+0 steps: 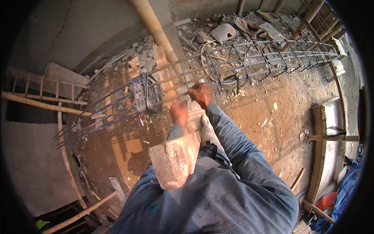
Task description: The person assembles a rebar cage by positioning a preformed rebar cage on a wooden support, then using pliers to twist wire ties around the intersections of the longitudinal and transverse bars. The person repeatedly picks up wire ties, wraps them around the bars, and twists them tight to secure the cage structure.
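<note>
at an earth-floored building site, a worker in a grey-blue long-sleeved shirt (218, 187) leans over a steel rebar cage (261, 72); its long axis runs from lower left to upper right, crossing the view just beyond both hands, with its tied stretch off to the right; the right hand (201, 95) is the farther forward, up against the near-side bars, beside the lower end of a lone stirrup (184, 76) that stands across them; its fingers are curled, though what they are clamped on, if anything, cannot be told; the left hand (179, 113) sits lower and a little to the left, close to its partner but apart; it too looks curled, its grip hidden from view; nearer to the left hand, a bundle of stirrups (142, 93) hangs packed together around the bars; a wooden plank (166, 78) shows behind the bars, between bundle and lone stirrup
</note>
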Tool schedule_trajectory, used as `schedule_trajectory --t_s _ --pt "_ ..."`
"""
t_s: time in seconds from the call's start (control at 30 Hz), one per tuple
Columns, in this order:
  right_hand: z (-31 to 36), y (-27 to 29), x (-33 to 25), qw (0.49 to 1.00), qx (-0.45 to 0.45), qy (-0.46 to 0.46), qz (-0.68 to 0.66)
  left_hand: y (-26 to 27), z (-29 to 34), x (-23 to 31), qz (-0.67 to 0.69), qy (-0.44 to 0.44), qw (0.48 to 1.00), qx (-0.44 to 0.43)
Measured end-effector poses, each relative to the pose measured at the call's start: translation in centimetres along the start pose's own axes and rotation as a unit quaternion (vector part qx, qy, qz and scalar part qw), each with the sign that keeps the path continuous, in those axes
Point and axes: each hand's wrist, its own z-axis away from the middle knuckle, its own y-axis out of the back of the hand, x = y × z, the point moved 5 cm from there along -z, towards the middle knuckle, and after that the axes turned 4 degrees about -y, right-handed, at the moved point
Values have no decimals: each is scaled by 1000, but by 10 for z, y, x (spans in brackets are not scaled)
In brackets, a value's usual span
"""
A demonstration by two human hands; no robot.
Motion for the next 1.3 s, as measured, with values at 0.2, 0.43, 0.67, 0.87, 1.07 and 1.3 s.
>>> schedule_trajectory --t_s 0.2,0.43,0.67,0.87,1.07,1.3 --pt "36 2 26 996 30 -3 -82 11 -5 9 192 70 979 -8" --pt "40 -3 36 993 103 61 -16 12 -10 32 376 216 900 -46" --pt "32 -48 106 845 -99 -58 -523 -34 4 69 257 133 929 -230" --pt "53 81 162 908 417 -26 -15 -53 30 4 314 294 870 -241" --pt "3 145 147 928 354 2 116 -69 27 -24 481 418 760 -131" --pt "32 156 118 906 415 -25 77 -16 31 6 536 424 725 -91"
